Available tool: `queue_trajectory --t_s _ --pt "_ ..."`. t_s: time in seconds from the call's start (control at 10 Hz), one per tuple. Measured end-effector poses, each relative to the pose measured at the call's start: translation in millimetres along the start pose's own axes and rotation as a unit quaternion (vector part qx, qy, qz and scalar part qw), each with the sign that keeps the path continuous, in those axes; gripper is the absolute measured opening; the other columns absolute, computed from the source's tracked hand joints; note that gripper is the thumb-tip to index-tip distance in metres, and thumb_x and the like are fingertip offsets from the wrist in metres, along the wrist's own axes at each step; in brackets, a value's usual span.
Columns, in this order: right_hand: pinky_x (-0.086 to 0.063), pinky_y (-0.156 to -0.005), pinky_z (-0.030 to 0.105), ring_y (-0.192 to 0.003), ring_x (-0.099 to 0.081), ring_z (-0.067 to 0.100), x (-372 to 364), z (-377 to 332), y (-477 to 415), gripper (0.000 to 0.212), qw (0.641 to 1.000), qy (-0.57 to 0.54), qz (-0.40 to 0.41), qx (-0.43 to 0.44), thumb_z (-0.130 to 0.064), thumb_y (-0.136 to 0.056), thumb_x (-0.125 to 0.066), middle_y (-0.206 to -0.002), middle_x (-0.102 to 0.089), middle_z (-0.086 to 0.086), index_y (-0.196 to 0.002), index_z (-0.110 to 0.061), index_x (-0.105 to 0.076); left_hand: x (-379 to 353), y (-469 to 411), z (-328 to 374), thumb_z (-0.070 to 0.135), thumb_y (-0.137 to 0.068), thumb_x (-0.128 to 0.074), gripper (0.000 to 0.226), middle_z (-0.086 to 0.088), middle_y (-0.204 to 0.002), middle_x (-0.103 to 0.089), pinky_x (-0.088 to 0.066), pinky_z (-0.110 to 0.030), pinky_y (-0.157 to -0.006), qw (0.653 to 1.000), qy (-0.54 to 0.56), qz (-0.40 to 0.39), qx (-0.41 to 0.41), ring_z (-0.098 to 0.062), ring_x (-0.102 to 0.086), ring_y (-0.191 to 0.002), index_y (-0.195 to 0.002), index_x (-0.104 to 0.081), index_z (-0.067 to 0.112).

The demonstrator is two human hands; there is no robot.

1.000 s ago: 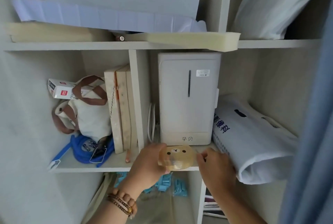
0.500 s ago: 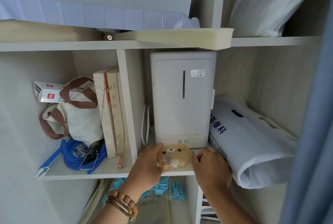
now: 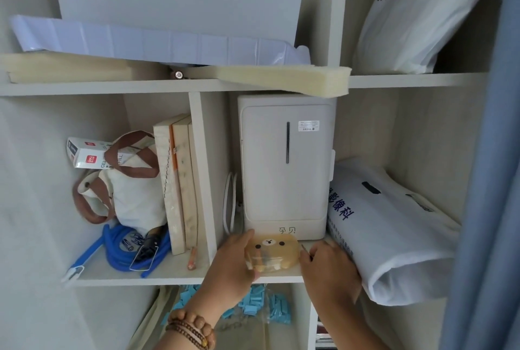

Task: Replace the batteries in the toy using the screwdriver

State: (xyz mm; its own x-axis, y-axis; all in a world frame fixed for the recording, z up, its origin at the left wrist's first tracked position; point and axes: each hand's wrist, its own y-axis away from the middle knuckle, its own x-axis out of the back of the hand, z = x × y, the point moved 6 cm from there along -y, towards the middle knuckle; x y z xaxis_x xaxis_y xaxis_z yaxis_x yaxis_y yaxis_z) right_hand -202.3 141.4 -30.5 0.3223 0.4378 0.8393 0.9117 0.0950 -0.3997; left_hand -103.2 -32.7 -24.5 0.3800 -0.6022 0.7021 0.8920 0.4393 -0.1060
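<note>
As the left hand grips the toy by its left side, it looks light, rigid and smooth, while the right hand pinches something thin I cannot identify.

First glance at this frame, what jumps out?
The two hands at the shelf edge: the left hand grips a tan bear-face toy and the right hand sits beside it, a thin dark tip poking out by its fingers. Directly behind stands a tall white appliance filling that cubby. To its right lies a bulky white bag with blue characters.
</note>
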Motion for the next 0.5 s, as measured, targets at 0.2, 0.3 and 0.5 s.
queue_trajectory --t_s 0.2,0.3,0.5 --pt "-0.041 -0.057 0.025 -0.07 -0.058 0.019 2.5 -0.6 0.8 0.039 0.998 -0.054 -0.009 0.007 -0.049 -0.091 -0.057 -0.086 -0.071 0.001 -0.07 -0.016 -0.058 17.4 22.4 17.0 0.022 -0.087 -0.073 0.065 0.016 -0.136 -0.047 -0.038 -0.016 -0.101 0.997 -0.038 0.042 -0.05 -0.003 -0.046 -0.121 -0.144 -0.041 0.027" --pt "-0.047 -0.067 0.029 -0.082 -0.063 0.02 18.1 1.5 6.3 0.03 0.997 -0.077 0.003 0.029 -0.042 -0.092 -0.058 -0.094 -0.07 0.004 -0.082 -0.014 -0.064 33.6 41.3 26.8 0.027 -0.093 -0.065 0.044 0.018 -0.119 -0.048 -0.037 -0.007 -0.081 0.993 -0.063 0.062 -0.081 0.002 -0.048 -0.108 -0.134 -0.05 0.028" --pt "-0.041 -0.068 0.029 -0.082 -0.057 0.019 55.2 -10.2 29.1 0.018 0.976 -0.187 -0.024 0.107 -0.031 -0.096 -0.055 -0.091 -0.059 -0.001 -0.087 -0.016 -0.062 69.0 87.5 48.8 0.041 -0.096 -0.054 0.03 0.016 -0.116 -0.055 -0.045 -0.02 -0.082 0.978 -0.128 0.129 -0.106 -0.005 -0.058 -0.105 -0.123 -0.06 0.032"
